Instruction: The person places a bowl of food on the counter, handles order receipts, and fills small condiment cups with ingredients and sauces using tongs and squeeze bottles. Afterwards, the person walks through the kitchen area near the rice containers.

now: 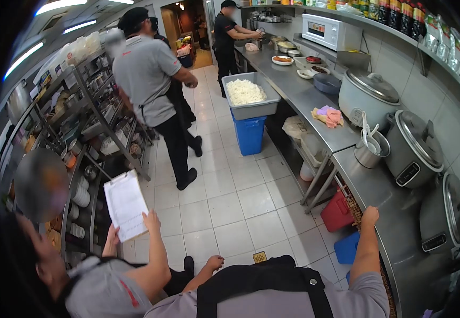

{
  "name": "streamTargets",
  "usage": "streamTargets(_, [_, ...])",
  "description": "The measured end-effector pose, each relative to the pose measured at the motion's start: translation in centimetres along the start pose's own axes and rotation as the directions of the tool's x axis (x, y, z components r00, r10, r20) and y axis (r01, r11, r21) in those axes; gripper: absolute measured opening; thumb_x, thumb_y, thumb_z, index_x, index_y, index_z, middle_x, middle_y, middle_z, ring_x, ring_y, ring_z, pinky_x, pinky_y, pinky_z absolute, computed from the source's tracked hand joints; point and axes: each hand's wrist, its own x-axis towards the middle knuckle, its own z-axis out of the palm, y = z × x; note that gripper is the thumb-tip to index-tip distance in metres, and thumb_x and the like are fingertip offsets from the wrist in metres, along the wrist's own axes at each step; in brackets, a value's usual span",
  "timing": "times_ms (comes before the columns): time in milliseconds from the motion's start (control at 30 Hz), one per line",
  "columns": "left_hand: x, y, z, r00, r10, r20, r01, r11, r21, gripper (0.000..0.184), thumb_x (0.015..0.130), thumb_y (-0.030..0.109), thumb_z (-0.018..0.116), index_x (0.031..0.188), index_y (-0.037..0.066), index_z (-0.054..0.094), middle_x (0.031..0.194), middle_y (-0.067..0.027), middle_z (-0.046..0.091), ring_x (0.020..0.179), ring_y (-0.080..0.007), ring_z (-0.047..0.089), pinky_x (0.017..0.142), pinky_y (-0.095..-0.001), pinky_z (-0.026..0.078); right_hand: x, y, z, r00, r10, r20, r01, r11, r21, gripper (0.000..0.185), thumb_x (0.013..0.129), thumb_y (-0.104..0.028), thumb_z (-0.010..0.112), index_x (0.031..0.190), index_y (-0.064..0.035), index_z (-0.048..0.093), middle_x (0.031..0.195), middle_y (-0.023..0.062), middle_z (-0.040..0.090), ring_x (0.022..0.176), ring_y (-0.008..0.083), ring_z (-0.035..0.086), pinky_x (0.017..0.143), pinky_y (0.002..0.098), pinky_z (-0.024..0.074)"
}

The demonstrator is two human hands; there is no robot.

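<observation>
My left hand (215, 262) hangs low in front of me over the tiled floor, its fingers curled in, with nothing visible in it. On the right, my right hand (370, 214) is closed in a fist at the near edge of the steel counter (362, 180). A steel pot (368, 156) with white ladles stands on the counter beyond it, beside a grey rice cooker (415, 148) and another lidded cooker (444, 212). Below the counter, near my right hand, are a red bin (337, 212) and a blue bin (346, 248).
Close on the left, a co-worker holds a clipboard (126, 204). Another person (148, 79) in grey stands by the left shelves (87, 100). A grey tub (251, 109) of white food sits on a blue bin (248, 135). People stand farther back.
</observation>
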Motion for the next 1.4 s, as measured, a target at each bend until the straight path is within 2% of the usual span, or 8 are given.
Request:
streamTargets(167, [-1.5,-1.7,2.3,0.997,-0.064,0.040,0.065,0.998,-0.019,0.030,0.085,0.015,0.056,0.108,0.001,0.068,0.086,-0.0119,0.070,0.066,-0.0213,0.066,0.052,-0.0370,0.052,-0.1,-0.7,-1.3,0.999,0.035,-0.003,-0.035,0.999,-0.013,0.017,0.087,-0.007,0.058,0.088,-0.0058,0.075,0.095,0.0145,0.071,0.084,0.0270,0.071,0.071,0.0346,0.0594])
streamTargets(333, [-4.3,-3.9,1.8,0.996,-0.016,0.089,-0.018,0.928,0.372,0.032,0.079,0.030,0.062,0.094,0.005,0.074,0.086,-0.0141,0.072,0.075,-0.0253,0.069,0.067,-0.0403,0.053,-0.6,-0.5,-1.8,1.000,-0.007,-0.003,0.006,1.000,-0.017,0.018,0.089,-0.008,0.057,0.089,-0.0054,0.075,0.097,0.0151,0.070,0.085,0.0277,0.072,0.071,0.0340,0.0596])
streamTargets(767, [-5.3,-2.1,-1.2,0.967,0.245,0.069,-0.254,0.916,0.311,0.033,0.077,0.028,0.061,0.099,0.007,0.074,0.094,-0.0160,0.072,0.087,-0.0306,0.069,0.080,-0.0389,0.054,1.1,-0.6,0.1,0.998,0.006,0.054,-0.004,1.000,-0.031,0.019,0.089,-0.008,0.056,0.093,-0.0054,0.075,0.097,0.0188,0.070,0.083,0.0300,0.072,0.068,0.0391,0.0604])
streamTargets(867, [-6.4,-0.8,-0.7,0.992,0.126,-0.013,-0.121,0.972,0.203,0.032,0.077,0.027,0.061,0.100,0.009,0.074,0.095,-0.0162,0.071,0.089,-0.0312,0.069,0.081,-0.0392,0.053,0.9,-0.8,-0.6,0.997,-0.028,0.066,0.030,0.999,-0.024,0.019,0.089,-0.009,0.057,0.094,-0.0052,0.075,0.097,0.0185,0.070,0.082,0.0299,0.072,0.067,0.0398,0.0604])
streamTargets(900, [-6.4,-1.2,-0.5,0.980,0.199,-0.020,-0.184,0.936,0.301,0.034,0.076,0.031,0.063,0.099,0.008,0.074,0.095,-0.0165,0.072,0.091,-0.0314,0.068,0.083,-0.0399,0.053,1.0,-0.9,-0.9,0.997,-0.012,0.080,0.013,1.000,-0.012,0.019,0.088,-0.009,0.057,0.094,-0.0053,0.075,0.097,0.0186,0.070,0.082,0.0299,0.072,0.067,0.0403,0.0603])
streamTargets(1000, [-5.1,-3.1,1.0,0.988,0.150,-0.032,-0.130,0.927,0.352,0.036,0.076,0.035,0.065,0.099,0.009,0.074,0.095,-0.0168,0.071,0.093,-0.0314,0.068,0.084,-0.0405,0.053,1.1,-0.9,-0.7,0.996,0.006,0.085,-0.005,1.000,-0.009,0.019,0.088,-0.009,0.057,0.093,-0.0055,0.075,0.097,0.0184,0.070,0.081,0.0297,0.072,0.066,0.0410,0.0602])
streamTargets(1133, [-6.1,-3.8,1.1,1.000,0.013,-0.005,-0.011,0.955,0.297,0.037,0.075,0.036,0.065,0.098,0.008,0.074,0.095,-0.0167,0.072,0.092,-0.0311,0.068,0.083,-0.0402,0.053,1.5,-0.7,0.4,0.997,0.012,0.080,-0.011,1.000,-0.021,0.019,0.088,-0.009,0.057,0.094,-0.0056,0.075,0.096,0.0177,0.070,0.081,0.0295,0.072,0.066,0.0413,0.0601])
streamTargets(1400, [-5.4,-4.0,1.0,1.000,-0.022,-0.011,0.023,0.971,0.238,0.038,0.074,0.036,0.066,0.098,0.007,0.074,0.094,-0.0165,0.072,0.091,-0.0305,0.068,0.082,-0.0397,0.053,1.4,-0.8,0.4,0.998,0.015,0.068,-0.014,1.000,-0.012,0.017,0.086,-0.009,0.059,0.090,-0.0052,0.075,0.091,0.0179,0.071,0.078,0.0287,0.072,0.064,0.0400,0.0599])
